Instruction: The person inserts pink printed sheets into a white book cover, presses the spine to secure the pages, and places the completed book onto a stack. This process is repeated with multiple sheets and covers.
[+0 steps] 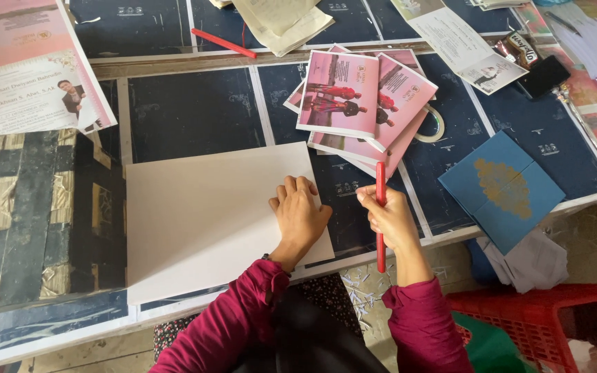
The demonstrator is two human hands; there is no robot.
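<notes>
A large white sheet of card point(202, 217) lies flat on the dark blue worktable point(195, 110). My left hand point(300, 214) rests palm down on the sheet's right edge, fingers together. My right hand point(390, 217) is closed around a thin red stick-like tool point(381, 181), held upright just past the sheet's right edge. Both arms wear dark red sleeves.
A fanned stack of pink printed cards point(361, 103) lies beyond the hands, over a tape roll point(435, 126). A blue folded card with gold ornament point(502, 188) overhangs the right edge. A second red stick point(224, 43), papers, a black phone point(544, 76) and a red crate point(540, 321) are around.
</notes>
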